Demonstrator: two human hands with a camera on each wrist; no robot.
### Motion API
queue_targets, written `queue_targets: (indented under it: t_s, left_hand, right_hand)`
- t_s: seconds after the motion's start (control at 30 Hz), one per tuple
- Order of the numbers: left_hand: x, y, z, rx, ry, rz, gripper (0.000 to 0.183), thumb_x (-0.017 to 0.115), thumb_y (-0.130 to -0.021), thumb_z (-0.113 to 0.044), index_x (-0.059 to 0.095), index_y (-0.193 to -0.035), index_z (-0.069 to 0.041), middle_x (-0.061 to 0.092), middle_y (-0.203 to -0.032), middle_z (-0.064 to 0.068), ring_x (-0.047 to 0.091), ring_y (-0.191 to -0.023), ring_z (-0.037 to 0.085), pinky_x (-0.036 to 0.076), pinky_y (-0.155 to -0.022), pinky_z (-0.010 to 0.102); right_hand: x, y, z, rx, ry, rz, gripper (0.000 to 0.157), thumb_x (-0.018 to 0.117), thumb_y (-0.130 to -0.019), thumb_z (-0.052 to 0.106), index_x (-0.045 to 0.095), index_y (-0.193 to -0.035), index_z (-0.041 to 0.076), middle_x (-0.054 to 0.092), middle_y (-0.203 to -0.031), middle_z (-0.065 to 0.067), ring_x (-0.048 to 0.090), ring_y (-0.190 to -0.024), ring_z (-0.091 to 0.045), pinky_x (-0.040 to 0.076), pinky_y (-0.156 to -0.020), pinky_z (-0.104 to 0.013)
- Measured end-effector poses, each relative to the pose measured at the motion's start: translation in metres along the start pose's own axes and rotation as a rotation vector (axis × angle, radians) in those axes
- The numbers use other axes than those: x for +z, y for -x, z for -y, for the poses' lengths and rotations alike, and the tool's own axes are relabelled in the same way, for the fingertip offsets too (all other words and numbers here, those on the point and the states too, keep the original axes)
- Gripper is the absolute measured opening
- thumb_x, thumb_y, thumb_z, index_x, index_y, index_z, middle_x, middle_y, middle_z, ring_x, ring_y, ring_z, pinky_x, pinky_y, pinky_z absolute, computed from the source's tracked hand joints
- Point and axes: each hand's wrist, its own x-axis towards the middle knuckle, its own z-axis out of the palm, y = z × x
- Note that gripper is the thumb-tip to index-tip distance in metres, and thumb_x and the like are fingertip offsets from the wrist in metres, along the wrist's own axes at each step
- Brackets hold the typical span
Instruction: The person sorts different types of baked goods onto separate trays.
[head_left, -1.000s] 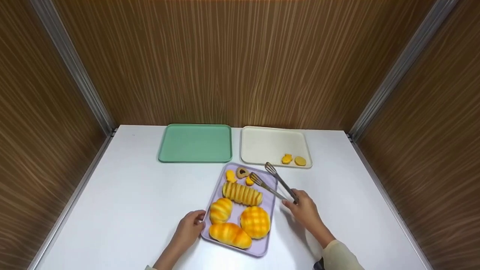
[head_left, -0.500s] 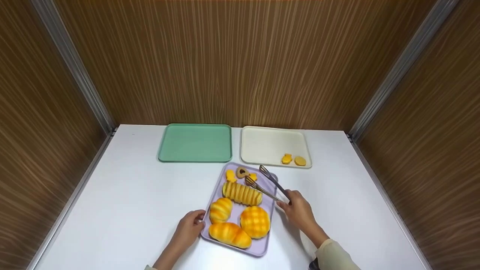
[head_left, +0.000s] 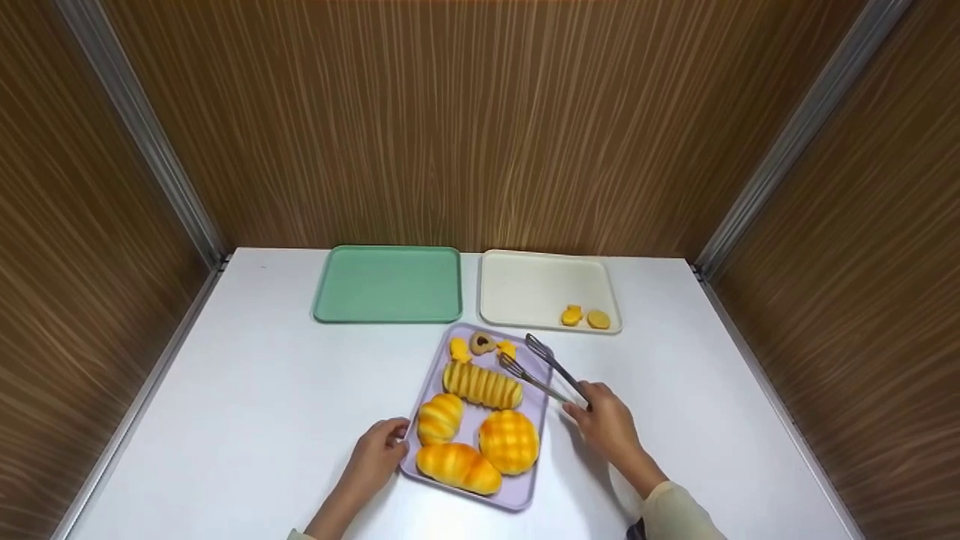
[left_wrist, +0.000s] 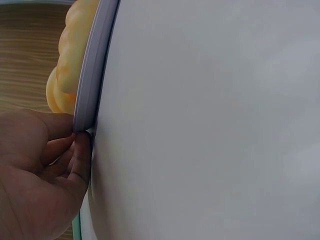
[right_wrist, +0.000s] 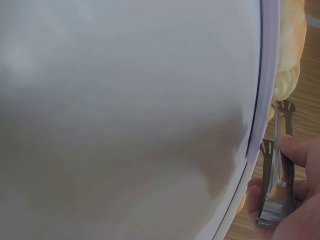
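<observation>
My right hand (head_left: 606,421) grips metal tongs (right_wrist: 280,200), their two slotted ends spread apart over the far right part of the lilac tray (head_left: 517,493). One tong end lies beside a small yellow piece (head_left: 508,349); contact cannot be told. At the tray's near left side, my left hand (head_left: 377,450) pinches the rim between thumb and fingers, as the left wrist view shows. The tray carries a heart-centred cookie (head_left: 482,343), another small yellow piece (head_left: 459,349), a striped roll (head_left: 482,385), a small twisted bun (head_left: 440,418), a round checked bun (head_left: 508,442) and a long bread roll (head_left: 458,468).
A green tray (head_left: 388,285) lies at the back left of the white table (head_left: 247,390). Beside it, a cream tray (head_left: 540,285) holds a small yellow piece (head_left: 571,315) and a round yellow slice (head_left: 598,319). Wood-patterned panels (head_left: 480,127) enclose the back and sides.
The tongs shifted left over the small yellow piece, then back right, still spread. That yellow piece now lies slightly farther back and right. My left hand has stayed at the tray's rim.
</observation>
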Motion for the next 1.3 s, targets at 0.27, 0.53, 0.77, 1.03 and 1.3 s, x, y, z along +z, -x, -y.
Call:
queue_targets:
  t_s: [0.27, 0.53, 0.77, 1.03, 1.3]
  left_hand:
    - [0.0018, -0.0012, -0.0008, -0.004, -0.005, 0.013, 0.035, 0.063, -0.092, -0.005, 0.063, -0.126, 0.001, 0.065, -0.112, 0.009, 0.058, -0.092, 0.016, 0.053, -0.072, 0.022]
    - [0.0007, -0.0003, -0.0017, -0.004, -0.04, 0.007, 0.036, 0.063, -0.091, -0.004, 0.063, -0.127, 0.002, 0.065, -0.109, 0.008, 0.059, -0.094, 0.016, 0.054, -0.08, 0.029]
    - [0.0003, -0.0017, -0.0032, -0.02, -0.052, 0.003, 0.036, 0.063, -0.091, -0.004, 0.063, -0.127, 0.001, 0.065, -0.11, 0.007, 0.059, -0.093, 0.016, 0.054, -0.08, 0.03]
    - [0.0004, -0.0007, -0.0041, -0.032, -0.057, -0.006, 0.036, 0.063, -0.091, -0.004, 0.064, -0.126, 0.001, 0.066, -0.109, 0.007, 0.059, -0.093, 0.015, 0.054, -0.081, 0.03]
    - [0.0002, -0.001, -0.0035, -0.045, -0.047, 0.006, 0.035, 0.063, -0.092, -0.005, 0.063, -0.127, 0.0, 0.065, -0.111, 0.008, 0.058, -0.092, 0.017, 0.054, -0.079, 0.03]
  right_hand:
    - [0.0076, -0.0083, 0.0077, -0.003, 0.019, 0.008, 0.032, 0.08, -0.085, 0.017, 0.071, -0.112, 0.002, 0.067, -0.095, -0.013, 0.059, -0.075, -0.023, 0.053, -0.073, -0.045]
    - [0.0105, -0.0088, 0.0057, 0.008, 0.036, -0.007, 0.031, 0.078, -0.087, 0.015, 0.072, -0.114, 0.002, 0.069, -0.103, -0.013, 0.067, -0.089, -0.031, 0.055, -0.085, -0.05]
    - [0.0089, -0.0088, 0.0062, -0.006, 0.04, -0.01, 0.029, 0.076, -0.089, 0.015, 0.071, -0.113, 0.001, 0.07, -0.103, -0.013, 0.067, -0.092, -0.032, 0.055, -0.087, -0.05]
    - [0.0096, -0.0056, 0.0037, -0.047, 0.032, -0.062, 0.025, 0.078, -0.086, 0.012, 0.072, -0.108, 0.001, 0.07, -0.098, -0.012, 0.067, -0.088, -0.031, 0.055, -0.082, -0.05]
    - [0.0048, -0.0067, 0.0023, -0.024, -0.003, -0.066, 0.027, 0.078, -0.087, 0.014, 0.071, -0.11, 0.001, 0.069, -0.098, -0.014, 0.062, -0.083, -0.026, 0.054, -0.08, -0.047]
